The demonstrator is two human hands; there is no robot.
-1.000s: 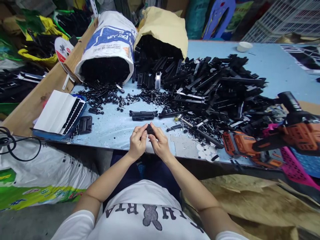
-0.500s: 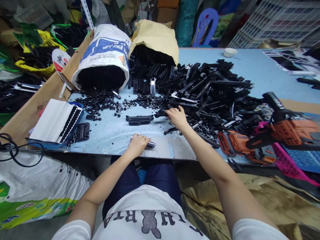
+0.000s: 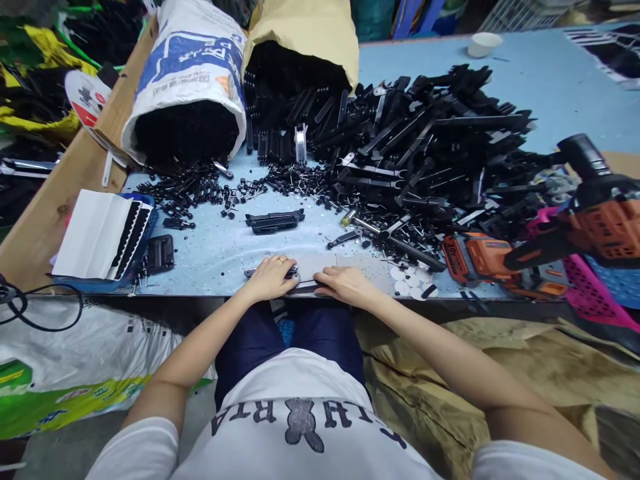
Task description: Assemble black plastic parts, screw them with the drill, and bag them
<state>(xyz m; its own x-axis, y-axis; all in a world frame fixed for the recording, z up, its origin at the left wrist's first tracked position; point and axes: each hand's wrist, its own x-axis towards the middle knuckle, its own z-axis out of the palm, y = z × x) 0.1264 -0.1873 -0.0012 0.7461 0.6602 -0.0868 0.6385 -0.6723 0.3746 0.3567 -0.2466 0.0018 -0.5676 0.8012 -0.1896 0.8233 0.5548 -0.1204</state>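
My left hand [image 3: 270, 279] lies near the front edge of the light blue table [image 3: 220, 247], its fingers closed over a slim black and silver bar [image 3: 250, 272]. My right hand [image 3: 345, 283] rests right beside it, fingers curled on a second dark bar [image 3: 306, 287] that meets the first. A finished black assembly [image 3: 274, 221] lies a little farther in. Behind it spreads a big heap of black plastic arms [image 3: 430, 153], with small black pins [image 3: 200, 190] scattered to the left.
Two open sacks, one white [image 3: 190, 73] and one tan [image 3: 305, 33], lie at the back spilling black parts. An orange cordless drill [image 3: 595, 227] and its battery [image 3: 480, 260] sit at right. A white-lidded tray of black strips [image 3: 105, 237] stands at left, beside a wooden rail [image 3: 65, 193].
My right hand came back from the heap of black arms to the table's front edge with a dark bar. My left hand stayed on its bar there. The camera tipped downward.
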